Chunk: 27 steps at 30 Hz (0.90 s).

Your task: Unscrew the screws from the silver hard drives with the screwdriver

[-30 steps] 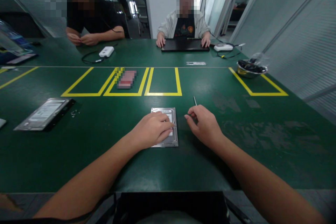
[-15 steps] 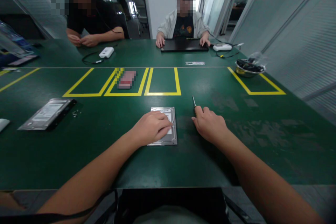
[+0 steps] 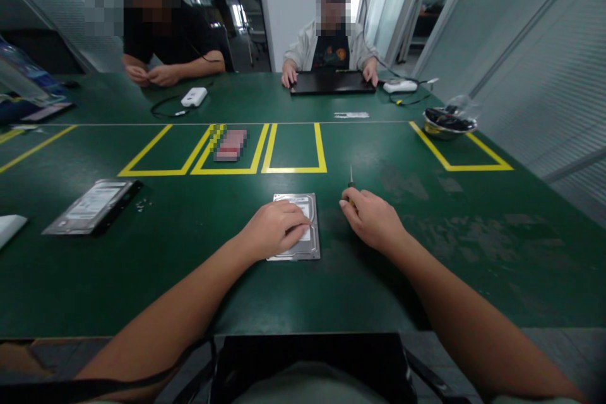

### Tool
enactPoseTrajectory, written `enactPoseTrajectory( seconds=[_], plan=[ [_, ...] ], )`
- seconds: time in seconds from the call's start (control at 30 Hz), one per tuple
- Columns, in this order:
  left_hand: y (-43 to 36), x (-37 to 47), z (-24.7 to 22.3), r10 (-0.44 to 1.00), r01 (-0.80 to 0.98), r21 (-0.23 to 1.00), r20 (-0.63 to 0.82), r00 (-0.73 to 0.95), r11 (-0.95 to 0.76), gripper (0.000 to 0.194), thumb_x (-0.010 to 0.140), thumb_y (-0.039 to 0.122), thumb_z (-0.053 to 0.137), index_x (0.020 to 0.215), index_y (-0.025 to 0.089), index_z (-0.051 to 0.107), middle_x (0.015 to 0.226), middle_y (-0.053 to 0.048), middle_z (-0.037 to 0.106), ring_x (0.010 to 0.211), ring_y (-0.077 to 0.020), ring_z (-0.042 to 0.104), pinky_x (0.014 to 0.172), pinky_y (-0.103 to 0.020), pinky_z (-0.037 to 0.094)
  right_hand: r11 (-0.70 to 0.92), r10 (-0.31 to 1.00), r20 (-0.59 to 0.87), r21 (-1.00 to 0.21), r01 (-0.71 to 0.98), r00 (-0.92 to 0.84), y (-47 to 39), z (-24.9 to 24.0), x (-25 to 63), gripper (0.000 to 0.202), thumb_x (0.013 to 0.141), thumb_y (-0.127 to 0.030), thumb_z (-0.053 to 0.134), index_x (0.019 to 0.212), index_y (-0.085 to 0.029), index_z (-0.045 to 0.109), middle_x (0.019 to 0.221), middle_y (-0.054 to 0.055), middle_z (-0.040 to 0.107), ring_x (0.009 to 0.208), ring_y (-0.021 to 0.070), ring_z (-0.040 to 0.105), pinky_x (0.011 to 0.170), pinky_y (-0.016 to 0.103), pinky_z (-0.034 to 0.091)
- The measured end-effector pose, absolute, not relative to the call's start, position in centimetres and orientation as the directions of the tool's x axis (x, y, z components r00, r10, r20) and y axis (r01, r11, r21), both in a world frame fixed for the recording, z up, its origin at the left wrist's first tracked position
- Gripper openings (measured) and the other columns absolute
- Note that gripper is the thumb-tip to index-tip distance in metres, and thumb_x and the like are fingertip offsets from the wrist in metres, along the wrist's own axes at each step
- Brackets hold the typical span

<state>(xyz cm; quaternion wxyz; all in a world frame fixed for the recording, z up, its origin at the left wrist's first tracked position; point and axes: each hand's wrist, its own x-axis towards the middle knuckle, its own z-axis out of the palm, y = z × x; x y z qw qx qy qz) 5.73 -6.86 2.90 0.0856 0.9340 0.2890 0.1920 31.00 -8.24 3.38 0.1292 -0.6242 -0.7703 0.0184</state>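
A silver hard drive (image 3: 307, 246) with a white label lies flat on the green table in front of me. My left hand (image 3: 279, 229) rests across it, fingers bent together and pressing on its top, so much of the label is covered. Just right of the drive, my right hand (image 3: 374, 214) is closed around a screwdriver (image 3: 351, 184). Its thin metal shaft points away from me, and a bit of yellow handle shows between the fingers. The screwdriver is apart from the drive.
Another hard drive (image 3: 92, 207) lies at the left, beside several small screws (image 3: 143, 204). Yellow tape (image 3: 293, 170) marks rectangles on the table, one bearing a blurred pinkish item (image 3: 231, 145). A metal bowl (image 3: 449, 131) stands at far right. Two people sit opposite, one holding a black panel (image 3: 332, 83).
My right hand has shifted slightly left and turned the screwdriver, so its shaft points more directly away and its handle shows. My left hand stays on the drive.
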Motion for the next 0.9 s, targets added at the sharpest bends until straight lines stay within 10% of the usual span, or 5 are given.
enactPoseTrajectory(
  seconds=[0.5, 0.9],
  plan=[
    [-6.9, 5.7, 2.7, 0.581, 0.492, 0.314, 0.352, 0.734, -0.812, 0.024, 0.093, 0.024, 0.050, 0.092, 0.016, 0.073, 0.091, -0.005, 0.074, 0.087, -0.0181, 0.067, 0.085, -0.034, 0.051, 0.518, 0.783, 0.576, -0.393, 0.760, -0.235, -7.3, 1.2, 31.2, 0.030, 0.094, -0.028, 0.050, 0.122, -0.021, 0.055, 0.118, 0.011, 0.068, 0.108, 0.0237, 0.066, 0.094, 0.039, 0.051],
    [-6.6, 5.6, 2.7, 0.599, 0.499, 0.337, 0.353, 0.719, -0.798, 0.025, 0.092, 0.028, 0.051, 0.090, 0.018, 0.074, 0.090, -0.004, 0.075, 0.085, -0.0181, 0.068, 0.081, -0.033, 0.051, 0.424, 0.782, 0.619, -0.449, 0.787, -0.068, -8.0, 1.4, 31.2, 0.033, 0.094, -0.036, 0.052, 0.123, -0.023, 0.054, 0.120, 0.012, 0.068, 0.094, 0.0224, 0.072, 0.085, 0.036, 0.055]
  ],
)
